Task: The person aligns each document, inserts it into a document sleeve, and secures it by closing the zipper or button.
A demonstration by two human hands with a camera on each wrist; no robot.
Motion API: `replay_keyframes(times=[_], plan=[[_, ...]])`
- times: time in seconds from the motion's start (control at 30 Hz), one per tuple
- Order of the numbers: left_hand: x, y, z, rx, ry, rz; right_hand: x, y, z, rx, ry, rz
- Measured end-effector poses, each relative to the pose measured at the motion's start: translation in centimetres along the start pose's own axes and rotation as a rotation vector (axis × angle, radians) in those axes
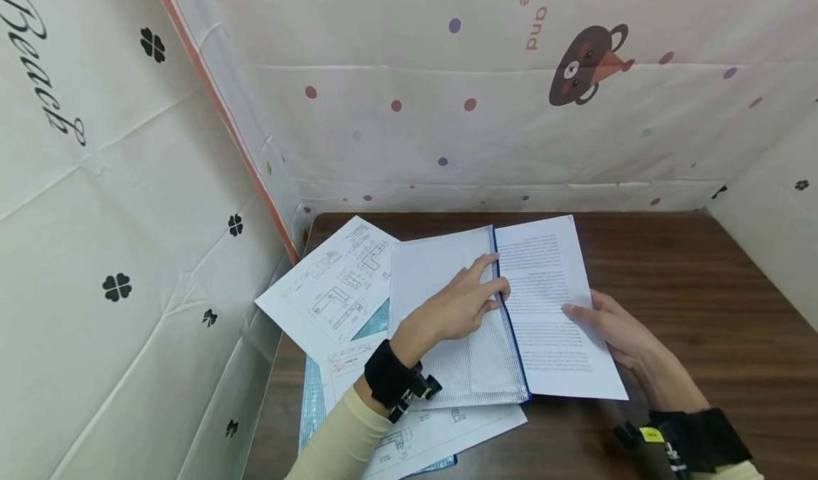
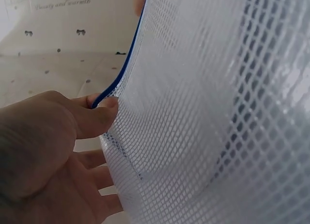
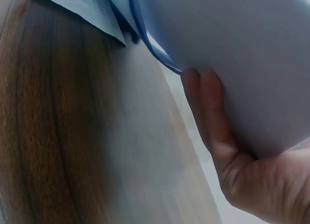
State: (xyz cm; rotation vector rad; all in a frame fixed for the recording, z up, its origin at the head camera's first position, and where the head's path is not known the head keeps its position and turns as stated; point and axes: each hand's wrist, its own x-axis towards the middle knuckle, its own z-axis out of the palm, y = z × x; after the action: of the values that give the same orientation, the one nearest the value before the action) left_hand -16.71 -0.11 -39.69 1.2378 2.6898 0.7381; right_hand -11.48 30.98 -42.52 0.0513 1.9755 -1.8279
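White mesh plastic, edged with a blue zipper strip, makes up the flat document pouch [image 1: 447, 324] that lies in the middle of the dark brown wooden bench [image 1: 690, 288], on top of several loose white sheets printed with line drawings [image 1: 332, 288]. The left hand [image 1: 460, 302] rests on the pouch's upper face with its fingers reaching to the blue edge; the left wrist view shows the thumb [image 2: 94, 120] and fingers pinching that blue-trimmed edge of the mesh pouch [image 2: 203, 112], so the hand is clamped on the pouch's open side. The right hand [image 1: 613, 324] holds a white sheet of paper covered with printed text [image 1: 549, 302] by its right edge, thumb on top and fingers underneath, as the right wrist view confirms with fingers [image 3: 213, 112] pressed against the underside of the sheet [image 3: 232, 50]. The sheet's left edge meets the blue zipper line of the pouch; whether it lies inside the opening or just against it cannot be told. A pale blue-green checked folder [image 1: 313, 402] peeks out beneath the drawing sheets at the bench's left edge. Printed fabric screens with dots, clovers and a cartoon bear [image 1: 584, 64] wall in the bench on three sides.
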Motion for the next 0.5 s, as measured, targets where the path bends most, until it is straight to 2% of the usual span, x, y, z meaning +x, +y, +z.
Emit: replay_keyframes(times=[0.3,0.5], plan=[[0.2,0.2,0.3,0.003,0.018,-0.003,0.4,-0.4,0.9,0.006,-0.005,-0.018],[0.2,0.4,0.2,-0.021,0.01,-0.025,0.7,-0.8,1.4,-0.042,-0.02,-0.035]])
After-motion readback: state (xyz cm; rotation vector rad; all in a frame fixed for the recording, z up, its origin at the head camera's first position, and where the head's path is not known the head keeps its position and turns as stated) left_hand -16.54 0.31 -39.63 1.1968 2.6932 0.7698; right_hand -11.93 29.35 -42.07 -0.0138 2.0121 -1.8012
